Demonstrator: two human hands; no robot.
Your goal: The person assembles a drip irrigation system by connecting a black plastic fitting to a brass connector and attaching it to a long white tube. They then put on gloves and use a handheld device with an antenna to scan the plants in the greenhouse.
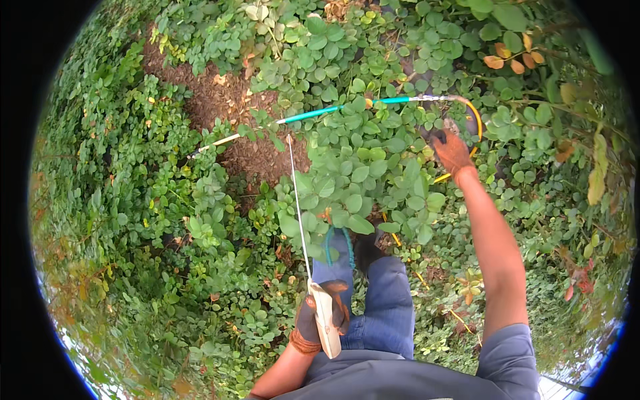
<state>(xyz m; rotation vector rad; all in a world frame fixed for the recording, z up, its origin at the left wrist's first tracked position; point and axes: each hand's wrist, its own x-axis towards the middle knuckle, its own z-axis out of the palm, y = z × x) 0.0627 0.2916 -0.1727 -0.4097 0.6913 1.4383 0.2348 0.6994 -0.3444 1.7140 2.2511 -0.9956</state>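
Note:
My left hand (308,323), in a dark glove with an orange cuff, is closed round a pale flat handle (325,320). From it a long thin white rod (298,200) runs up over the leaves to a patch of brown mulch. At the upper right, my right hand (453,150), in an orange and dark glove, reaches down among the leaves. Its fingers are curled, and leaves partly hide what they hold. Beside it loops a yellow hose (479,123), joined by a metal fitting (433,98) to a teal wand (313,114) with a pale tip section (223,141).
Dense low green leafy plants (167,267) surround me on all sides. Brown mulch (260,157) shows ahead, left of centre. The yellow hose runs back past my right leg through the foliage. My jeans and boots stand among the leaves, with a teal cord (351,248) at one leg.

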